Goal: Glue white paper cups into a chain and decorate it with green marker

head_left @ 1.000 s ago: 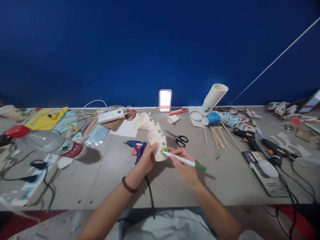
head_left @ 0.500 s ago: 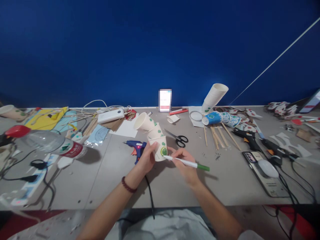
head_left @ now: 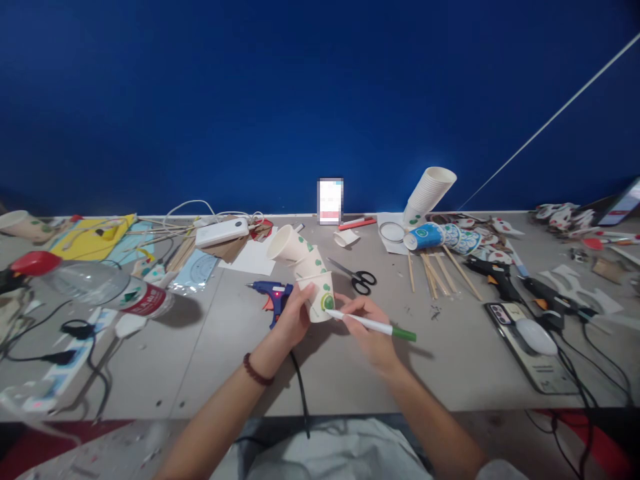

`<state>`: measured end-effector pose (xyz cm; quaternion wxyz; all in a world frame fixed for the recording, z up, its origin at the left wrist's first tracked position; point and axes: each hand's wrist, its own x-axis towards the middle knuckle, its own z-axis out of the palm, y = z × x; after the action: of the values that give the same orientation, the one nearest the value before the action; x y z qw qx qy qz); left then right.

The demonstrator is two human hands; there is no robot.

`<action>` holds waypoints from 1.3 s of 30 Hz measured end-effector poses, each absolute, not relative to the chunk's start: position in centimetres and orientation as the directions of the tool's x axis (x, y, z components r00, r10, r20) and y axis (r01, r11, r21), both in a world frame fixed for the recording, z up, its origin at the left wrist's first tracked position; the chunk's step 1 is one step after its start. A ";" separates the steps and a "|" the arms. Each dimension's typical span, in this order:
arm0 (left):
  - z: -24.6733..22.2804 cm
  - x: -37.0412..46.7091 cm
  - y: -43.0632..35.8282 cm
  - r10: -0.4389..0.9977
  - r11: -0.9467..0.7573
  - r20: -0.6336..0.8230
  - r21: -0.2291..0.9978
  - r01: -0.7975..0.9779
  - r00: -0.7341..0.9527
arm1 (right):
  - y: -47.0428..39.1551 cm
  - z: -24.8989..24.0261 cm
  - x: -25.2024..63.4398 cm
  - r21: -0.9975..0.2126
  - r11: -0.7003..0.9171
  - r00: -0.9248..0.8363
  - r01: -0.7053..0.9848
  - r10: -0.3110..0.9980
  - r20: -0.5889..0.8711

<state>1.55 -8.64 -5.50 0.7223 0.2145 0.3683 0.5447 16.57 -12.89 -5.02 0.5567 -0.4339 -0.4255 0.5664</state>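
White marker [head_left: 380,327] tip had dropped to the green emblem [head_left: 327,301]'s lower edge; marking looked ongoing. Right fingers [head_left: 356,321] pinched it; left fingers [head_left: 303,300] gripped the nearest paper cup [head_left: 315,312].

Most fingers of the left hand [head_left: 292,325] are hidden behind the white paper cup printed in green [head_left: 313,303], and that hand covers part of the blue plastic glue gun [head_left: 273,291]. Whether the green-ended white pen [head_left: 377,325] touches the cup is too small to tell. The bright upright screen [head_left: 330,201] is blurred, and a dark-framed screen [head_left: 620,205] runs off the right edge.
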 end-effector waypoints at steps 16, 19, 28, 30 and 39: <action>-5.6 1.4 -8.5 0.931 0.348 -0.332 0.680 -0.645 0.152 | -12.9 -4.8 16.6 -0.963 -0.013 -0.012 -0.271 1.000 -0.010; -5.7 1.3 -8.6 0.929 0.355 -0.332 0.677 -0.645 0.163 | -12.9 -5.0 16.6 -0.964 -0.030 -0.024 -0.266 0.999 -0.025; -5.7 1.3 -8.5 0.919 0.384 -0.335 0.634 -0.671 0.210 | -12.9 -4.6 16.6 -0.952 0.000 0.017 -0.307 1.000 -0.005; -5.6 1.3 -8.4 0.918 0.385 -0.338 0.629 -0.676 0.208 | -12.9 -4.4 16.6 -0.951 -0.005 0.019 -0.309 1.000 -0.012; -5.7 1.3 -8.5 0.919 0.380 -0.344 0.650 -0.658 0.191 | -12.8 -4.7 16.4 -0.960 0.002 0.008 -0.281 1.000 0.000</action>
<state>1.31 -8.51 -5.67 0.7496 0.1828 0.3577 0.5260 16.42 -12.83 -4.73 0.5681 -0.4257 -0.4221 0.5639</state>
